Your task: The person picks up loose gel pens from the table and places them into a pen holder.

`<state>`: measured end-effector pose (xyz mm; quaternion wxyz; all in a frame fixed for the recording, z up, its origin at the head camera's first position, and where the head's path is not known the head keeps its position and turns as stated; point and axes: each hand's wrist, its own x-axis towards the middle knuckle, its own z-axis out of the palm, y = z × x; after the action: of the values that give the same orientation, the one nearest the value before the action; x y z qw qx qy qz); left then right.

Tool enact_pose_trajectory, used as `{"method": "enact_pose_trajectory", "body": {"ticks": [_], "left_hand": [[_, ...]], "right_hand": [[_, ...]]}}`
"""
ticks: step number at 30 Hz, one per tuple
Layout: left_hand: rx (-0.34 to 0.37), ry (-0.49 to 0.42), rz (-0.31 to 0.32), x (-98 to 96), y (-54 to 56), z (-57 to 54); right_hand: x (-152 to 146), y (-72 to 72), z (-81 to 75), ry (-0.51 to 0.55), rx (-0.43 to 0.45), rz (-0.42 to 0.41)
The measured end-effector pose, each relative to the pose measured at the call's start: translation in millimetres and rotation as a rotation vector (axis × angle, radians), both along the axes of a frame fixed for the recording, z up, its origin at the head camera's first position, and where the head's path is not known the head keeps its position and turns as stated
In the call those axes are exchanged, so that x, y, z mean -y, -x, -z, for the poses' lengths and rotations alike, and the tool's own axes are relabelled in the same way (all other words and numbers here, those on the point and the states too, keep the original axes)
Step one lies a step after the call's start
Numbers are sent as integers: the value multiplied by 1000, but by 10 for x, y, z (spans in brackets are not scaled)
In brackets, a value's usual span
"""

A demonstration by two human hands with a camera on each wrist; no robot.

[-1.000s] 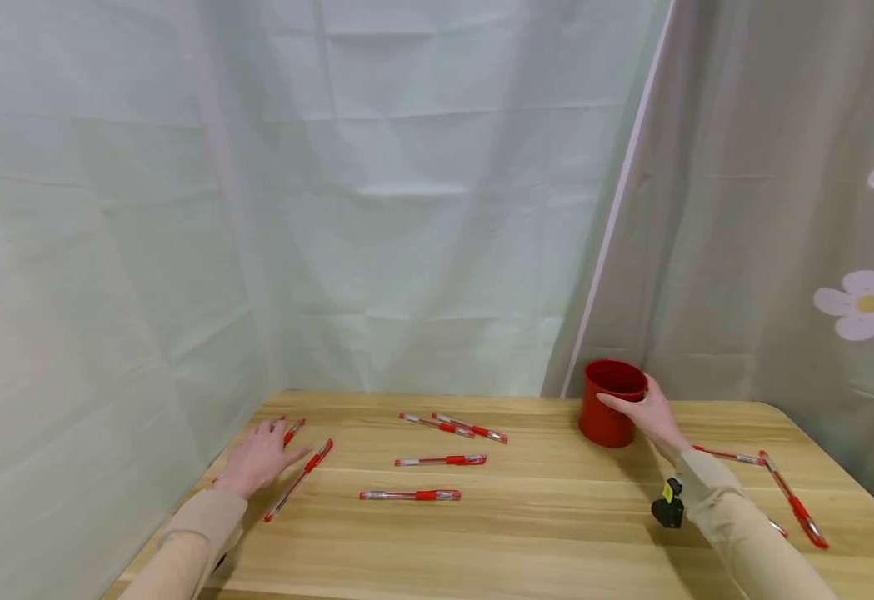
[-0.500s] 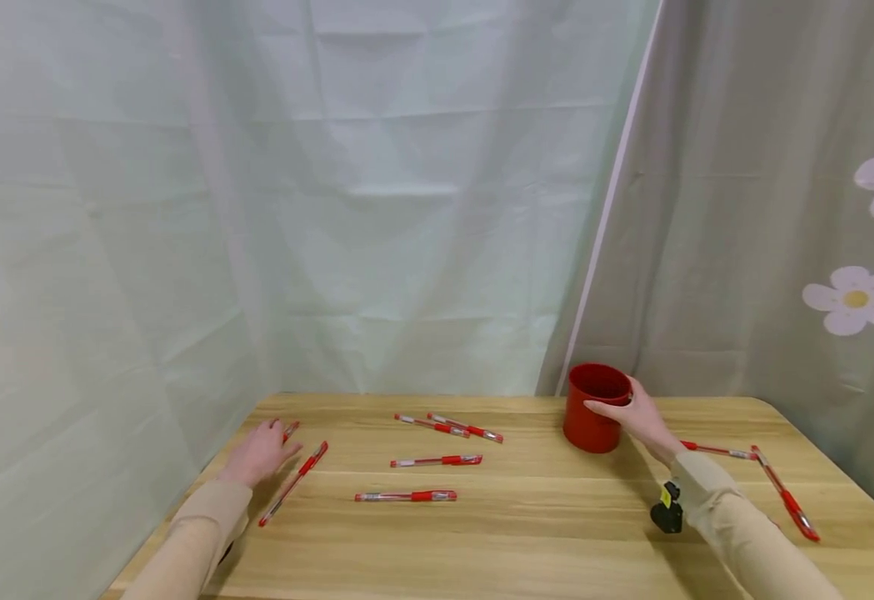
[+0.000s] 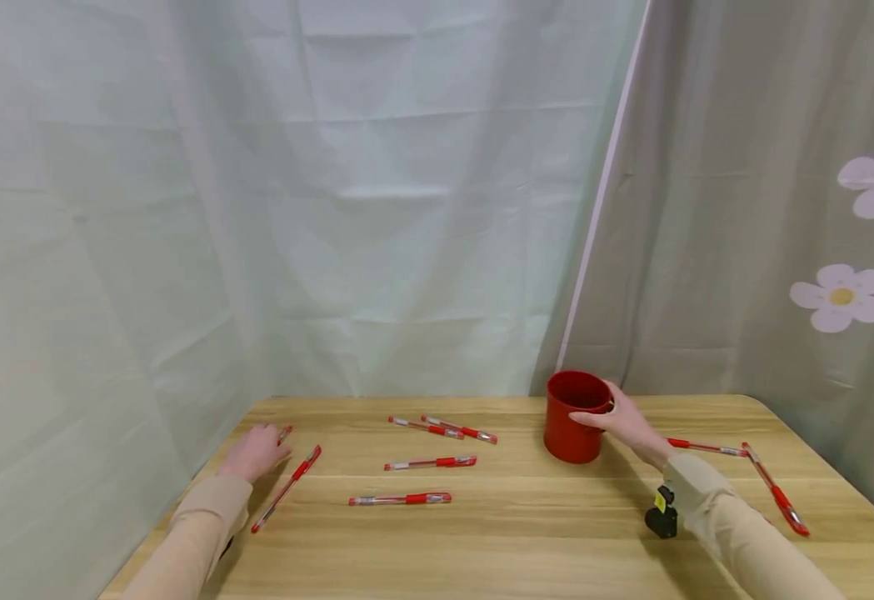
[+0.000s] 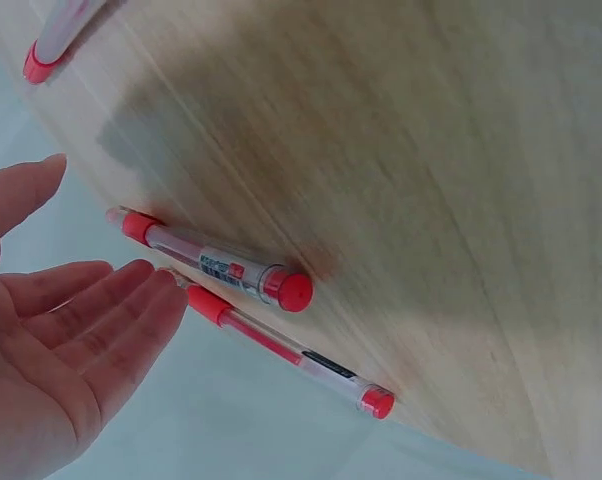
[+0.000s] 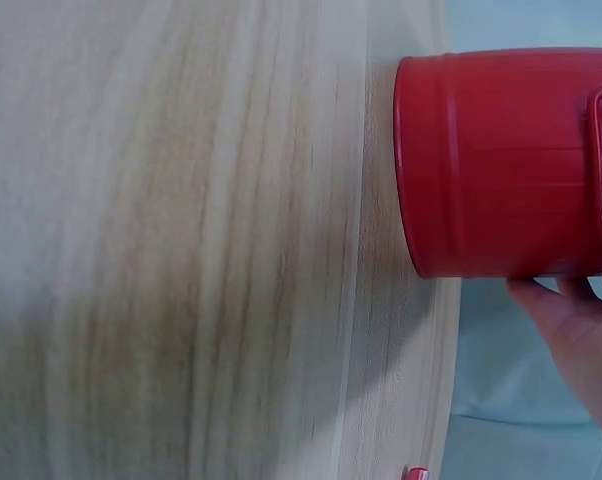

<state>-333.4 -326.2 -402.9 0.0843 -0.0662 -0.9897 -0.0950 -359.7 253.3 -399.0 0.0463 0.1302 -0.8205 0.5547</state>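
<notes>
In the head view, my right hand (image 3: pixel 630 427) grips a red cup (image 3: pixel 567 435) from its right side, thumb across the front near the rim. The right wrist view shows the cup's wall (image 5: pixel 521 165) with a small loop handle (image 5: pixel 596 165), and my fingers under its edge. On the left of the table, my left hand (image 3: pixel 252 454) lies low beside red pens. Its fingers (image 4: pixel 91 320) are extended and the thumb (image 4: pixel 26 190) stands apart. Fingertips are right at two pens, the nearer pen (image 4: pixel 216 262) and the farther pen (image 4: pixel 281 345); nothing is pinched.
A slanted pen (image 3: pixel 287 489) lies just right of my left hand. Several more red pens, such as the front pen (image 3: pixel 401 499), lie mid-table. Another pen (image 3: pixel 776 490) is on the right, near my forearm. Curtains (image 3: pixel 422 250) hang close behind the wooden table (image 3: pixel 481 550).
My right hand has shifted the red cup left and nearer. My left hand has moved slightly toward the slanted pen, with its thumb drawn in. The head view has turned a little right.
</notes>
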Motion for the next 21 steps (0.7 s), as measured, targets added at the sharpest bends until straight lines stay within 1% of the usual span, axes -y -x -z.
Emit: {"method": "enact_pose_trajectory", "body": {"ticks": [6, 10, 15, 21], "left_hand": [[2, -5, -24, 33, 20, 20], [-24, 17, -11, 50, 20, 24], [-42, 46, 10, 60, -2, 55], [-11, 45, -8, 64, 29, 77]], "right_hand": [[39, -12, 14, -2, -23, -52], [82, -24, 25, 10, -20, -80], [142, -57, 32, 21, -11, -116], [170, -79, 24, 30, -8, -150]]}}
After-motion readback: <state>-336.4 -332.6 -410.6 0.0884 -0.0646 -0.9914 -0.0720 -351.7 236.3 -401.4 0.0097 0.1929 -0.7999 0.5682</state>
